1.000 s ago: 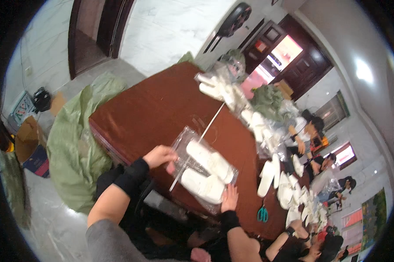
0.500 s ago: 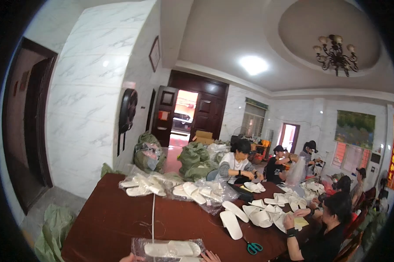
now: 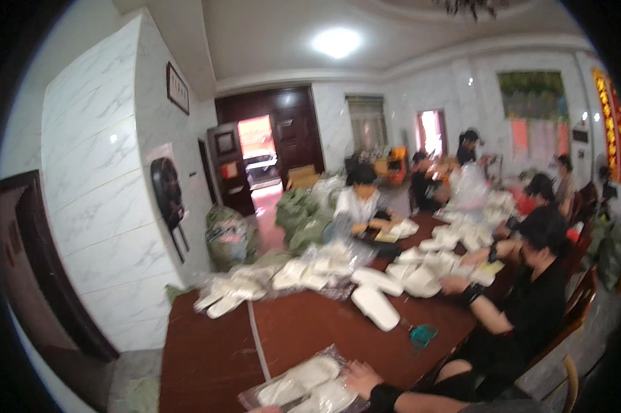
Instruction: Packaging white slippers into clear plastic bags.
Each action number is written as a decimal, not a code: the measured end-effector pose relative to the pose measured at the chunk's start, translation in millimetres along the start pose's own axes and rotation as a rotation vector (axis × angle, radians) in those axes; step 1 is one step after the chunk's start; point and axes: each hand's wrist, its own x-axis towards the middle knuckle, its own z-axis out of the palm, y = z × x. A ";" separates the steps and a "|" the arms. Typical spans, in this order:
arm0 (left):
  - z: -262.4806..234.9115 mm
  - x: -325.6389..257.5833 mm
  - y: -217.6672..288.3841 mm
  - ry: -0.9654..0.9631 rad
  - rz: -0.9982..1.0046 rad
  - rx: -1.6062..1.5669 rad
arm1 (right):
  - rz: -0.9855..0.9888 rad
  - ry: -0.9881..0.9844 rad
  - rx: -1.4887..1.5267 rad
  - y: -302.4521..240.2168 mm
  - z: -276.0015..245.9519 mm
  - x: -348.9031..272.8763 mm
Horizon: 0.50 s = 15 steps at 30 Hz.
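At the lower edge, a pair of white slippers [image 3: 302,380] lies on the brown table in a clear plastic bag [image 3: 252,397]. My right hand [image 3: 363,380], a black band on its wrist, rests at the bag's right side with fingers stretched out over the plastic. Only a sliver of my left hand [image 3: 268,410] shows by the near left of the bag; its fingers are out of sight. Beyond the bag, teal-handled scissors [image 3: 423,336] lie near loose white slippers [image 3: 376,308].
Bagged slippers [image 3: 231,289] line the table's [image 3: 207,344] far edge. A co-worker in black [image 3: 541,289] handles slippers at the right; another in white [image 3: 359,206] works across the table. Several others sit farther back. Green sacks [image 3: 300,220] stand on the floor behind.
The view has shifted and tilted, with some blur. The bagged slippers now lie slanted in view, and more of my right hand and forearm shows. Less of my left hand is visible.
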 end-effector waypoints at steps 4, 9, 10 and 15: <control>16.6 25.2 -8.4 0.089 -0.117 -0.118 | 0.198 0.101 0.172 8.8 -12.1 -9.9; 5.4 11.4 -74.3 0.162 -0.240 0.092 | 0.111 0.056 0.159 -5.8 2.3 5.8; 9.8 16.3 -82.1 0.155 0.057 0.434 | 0.122 0.011 0.189 -6.7 1.2 2.7; 16.8 30.1 -98.0 -0.084 0.363 1.223 | 0.239 0.009 0.202 3.9 5.9 -11.4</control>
